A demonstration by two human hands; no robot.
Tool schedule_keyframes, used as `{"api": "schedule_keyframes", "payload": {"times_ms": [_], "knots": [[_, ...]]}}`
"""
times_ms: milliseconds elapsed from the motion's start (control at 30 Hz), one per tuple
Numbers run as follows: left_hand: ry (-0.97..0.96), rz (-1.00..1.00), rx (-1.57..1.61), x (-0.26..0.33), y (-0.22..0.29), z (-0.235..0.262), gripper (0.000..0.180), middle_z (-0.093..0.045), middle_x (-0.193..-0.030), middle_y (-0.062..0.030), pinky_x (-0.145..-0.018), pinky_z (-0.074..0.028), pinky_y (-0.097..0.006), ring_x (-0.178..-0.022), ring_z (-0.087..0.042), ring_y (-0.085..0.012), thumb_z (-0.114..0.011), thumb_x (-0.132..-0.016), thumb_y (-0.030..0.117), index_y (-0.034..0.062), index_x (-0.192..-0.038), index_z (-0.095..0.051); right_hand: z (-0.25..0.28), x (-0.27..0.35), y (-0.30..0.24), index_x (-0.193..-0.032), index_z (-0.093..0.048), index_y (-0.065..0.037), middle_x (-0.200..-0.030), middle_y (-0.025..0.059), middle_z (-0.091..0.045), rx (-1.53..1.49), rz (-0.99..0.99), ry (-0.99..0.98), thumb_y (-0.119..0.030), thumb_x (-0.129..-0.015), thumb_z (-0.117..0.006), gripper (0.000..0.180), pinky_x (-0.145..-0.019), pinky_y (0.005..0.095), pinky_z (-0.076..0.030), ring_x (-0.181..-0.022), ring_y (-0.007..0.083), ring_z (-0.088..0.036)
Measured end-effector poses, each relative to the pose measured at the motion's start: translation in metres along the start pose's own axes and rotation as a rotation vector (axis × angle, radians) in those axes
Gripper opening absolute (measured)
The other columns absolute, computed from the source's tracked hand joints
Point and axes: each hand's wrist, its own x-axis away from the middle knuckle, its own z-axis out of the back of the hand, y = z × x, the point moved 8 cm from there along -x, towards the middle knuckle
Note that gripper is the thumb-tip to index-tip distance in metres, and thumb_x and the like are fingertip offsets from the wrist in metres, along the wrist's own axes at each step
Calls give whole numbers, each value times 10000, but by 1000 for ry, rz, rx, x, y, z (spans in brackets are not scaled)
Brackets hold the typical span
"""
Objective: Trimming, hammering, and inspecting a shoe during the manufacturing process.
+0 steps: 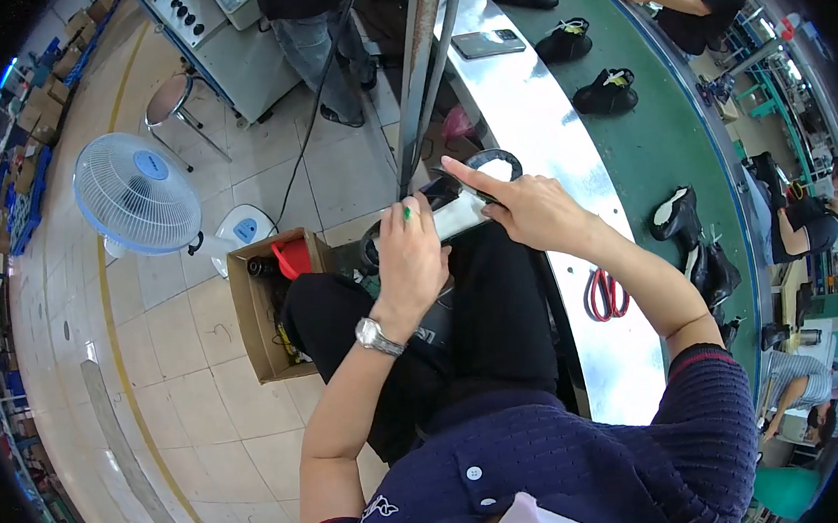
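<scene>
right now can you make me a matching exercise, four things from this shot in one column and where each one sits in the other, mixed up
Things:
1. scissors with red handles
2. white fan
3. cardboard box
4. phone

Places:
A. on the tiled floor, by the seated person's left knee
B. on the metal bench edge, beside the right forearm
C. far up the metal bench edge, near the black shoes on the green belt
D. standing on the floor to the left, near a stool

Pairs: 1-B, 2-D, 3-A, 4-C
</scene>
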Motion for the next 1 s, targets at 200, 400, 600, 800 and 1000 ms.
{"api": "schedule_keyframes", "payload": {"times_ms": [200, 400, 600, 800, 1000], "knots": [[95, -130, -421, 11, 17, -14, 631, -487, -1235, -272, -1083, -328, -473, -1220, -437, -414, -670, -801, 173, -158, -1284, -436, 2, 8, -22, -1518, -179, -320, -618, 154, -628, -65, 31, 250, -116, -903, -545, 744, -527, 463, -491, -549, 350, -631], [165, -122, -398, 19, 10, -17, 596, -470, -1266, -293, -1081, -336, -504, -1227, -444, -439, -645, -837, 191, -155, -1279, -444, 14, 6, -42, -1532, -135, -233, -562, 170, -599, -51, 116, 247, -64, -862, -543, 802, -505, 442, -490, -514, 340, -622], [247, -2, 15, 15, -4, 0, 657, -517, -1189, -222, -1041, -360, -498, -1193, -473, -392, -782, -703, 141, -97, -1237, -482, -5, -7, -36, -1531, -119, -245, -592, 181, -616, 13, 60, 93, -46, -848, -534, 824, -514, 457, -498, -536, 357, -631], [96, 91, -212, 19, -14, 27, 680, -554, -1137, -204, -1049, -346, -423, -1140, -483, -356, -786, -658, 135, -94, -1236, -510, -11, -5, -47, -1530, -118, -239, -602, 187, -620, -78, 77, 222, -77, -869, -542, 802, -515, 462, -502, -559, 366, -638], [158, 15, -197, 30, -17, 21, 646, -537, -1211, -274, -1062, -354, -453, -1140, -504, -393, -749, -692, 111, -118, -1241, -498, -1, -7, -60, -1532, -89, -212, -610, 195, -619, -148, 121, 215, -84, -871, -554, 818, -518, 458, -502, -562, 376, -634]]}}
